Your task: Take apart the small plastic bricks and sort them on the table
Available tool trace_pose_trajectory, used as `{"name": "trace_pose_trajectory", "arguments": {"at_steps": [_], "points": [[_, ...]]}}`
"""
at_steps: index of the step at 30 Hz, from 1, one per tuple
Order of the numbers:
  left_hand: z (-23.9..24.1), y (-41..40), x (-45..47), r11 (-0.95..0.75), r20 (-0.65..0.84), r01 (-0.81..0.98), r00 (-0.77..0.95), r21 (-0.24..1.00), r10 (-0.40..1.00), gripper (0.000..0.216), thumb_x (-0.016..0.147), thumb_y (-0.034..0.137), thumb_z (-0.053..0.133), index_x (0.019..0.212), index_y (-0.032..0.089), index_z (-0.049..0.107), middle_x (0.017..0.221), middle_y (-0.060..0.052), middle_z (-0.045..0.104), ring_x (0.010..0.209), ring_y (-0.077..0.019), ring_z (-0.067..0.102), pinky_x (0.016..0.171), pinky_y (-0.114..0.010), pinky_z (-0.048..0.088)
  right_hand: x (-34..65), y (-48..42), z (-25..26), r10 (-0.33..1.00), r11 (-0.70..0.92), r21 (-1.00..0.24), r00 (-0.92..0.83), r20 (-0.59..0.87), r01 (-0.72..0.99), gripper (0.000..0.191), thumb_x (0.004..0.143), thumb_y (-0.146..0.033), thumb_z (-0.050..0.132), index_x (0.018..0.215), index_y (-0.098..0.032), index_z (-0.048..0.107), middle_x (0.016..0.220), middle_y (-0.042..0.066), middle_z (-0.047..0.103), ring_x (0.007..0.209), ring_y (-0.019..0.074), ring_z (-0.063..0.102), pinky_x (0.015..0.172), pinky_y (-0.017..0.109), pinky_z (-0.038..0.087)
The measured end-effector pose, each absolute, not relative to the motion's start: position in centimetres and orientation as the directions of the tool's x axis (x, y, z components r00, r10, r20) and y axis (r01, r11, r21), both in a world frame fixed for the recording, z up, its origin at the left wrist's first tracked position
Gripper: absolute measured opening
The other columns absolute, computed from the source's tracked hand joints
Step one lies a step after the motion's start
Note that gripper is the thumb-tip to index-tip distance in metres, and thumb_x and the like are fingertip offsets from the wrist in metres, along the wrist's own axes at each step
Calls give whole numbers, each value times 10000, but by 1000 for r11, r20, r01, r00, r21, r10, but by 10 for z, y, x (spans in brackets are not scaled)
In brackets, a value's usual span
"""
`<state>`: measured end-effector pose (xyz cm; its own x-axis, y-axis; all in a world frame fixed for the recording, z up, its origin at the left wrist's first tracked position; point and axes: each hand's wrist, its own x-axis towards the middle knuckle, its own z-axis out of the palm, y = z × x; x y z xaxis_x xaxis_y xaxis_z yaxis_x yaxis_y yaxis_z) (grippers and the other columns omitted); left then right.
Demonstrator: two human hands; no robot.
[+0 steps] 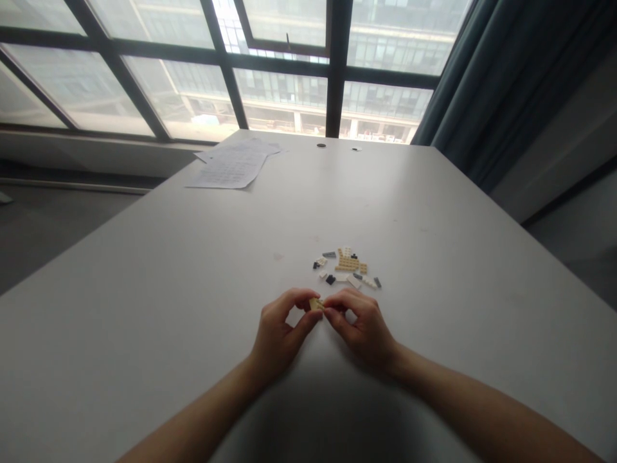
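Observation:
My left hand (pixel 284 325) pinches a small tan building brick (pixel 315 304) between thumb and forefinger, just above the white table. From the other side, my right hand (pixel 361 325) closes its fingertips at the brick's right end; whether they grip the same brick or a separate tiny piece is hidden. Just beyond both hands lies a loose group of building bricks: tan plates (pixel 348 263), a white flat piece (pixel 354 281), a black piece (pixel 330 280) and a grey piece (pixel 329 254), among several others.
The white table (pixel 193 289) stretches away to a large window. Printed paper sheets (pixel 231 167) lie at its far left. Near the far edge are a dark round disc (pixel 321 145) and a small black-and-white item (pixel 356 149). A dark curtain (pixel 486 83) hangs on the right.

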<state>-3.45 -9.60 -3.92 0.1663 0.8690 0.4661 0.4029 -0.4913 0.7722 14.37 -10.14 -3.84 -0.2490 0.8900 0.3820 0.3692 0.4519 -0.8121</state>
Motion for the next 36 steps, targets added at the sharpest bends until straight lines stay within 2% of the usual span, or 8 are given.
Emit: {"name": "trace_pose_trajectory", "arguments": {"at_steps": [14, 23, 36], "points": [[-35, -97, -34, -506, 472, 366, 186, 781, 862, 147, 803, 302, 681, 848, 178, 615, 677, 21, 656, 599, -117, 611, 604, -210, 478, 143, -103, -36, 874, 475, -819, -282, 396, 323, 70, 853, -240, 631, 910, -201, 638, 806, 21, 632, 745, 150, 581, 702, 279, 462], [-36, -97, -34, -511, 471, 384, 199, 770, 859, 156, 776, 264, 703, 749, 180, 574, 669, 42, 623, 612, -101, 590, 618, -193, 461, 140, -102, -36, 824, 561, -759, -310, 474, 332, 63, 800, -200, 674, 850, -191, 636, 780, 21, 631, 737, 156, 580, 687, 275, 444], [-39, -95, -34, -512, 461, 372, 221, 775, 859, 145, 798, 264, 691, 751, 173, 589, 680, 33, 632, 622, -101, 590, 630, -194, 462, 141, -105, -39, 850, 518, -786, -304, 429, 338, 57, 854, -233, 625, 862, -184, 650, 763, 17, 619, 721, 149, 561, 687, 278, 429]]}}
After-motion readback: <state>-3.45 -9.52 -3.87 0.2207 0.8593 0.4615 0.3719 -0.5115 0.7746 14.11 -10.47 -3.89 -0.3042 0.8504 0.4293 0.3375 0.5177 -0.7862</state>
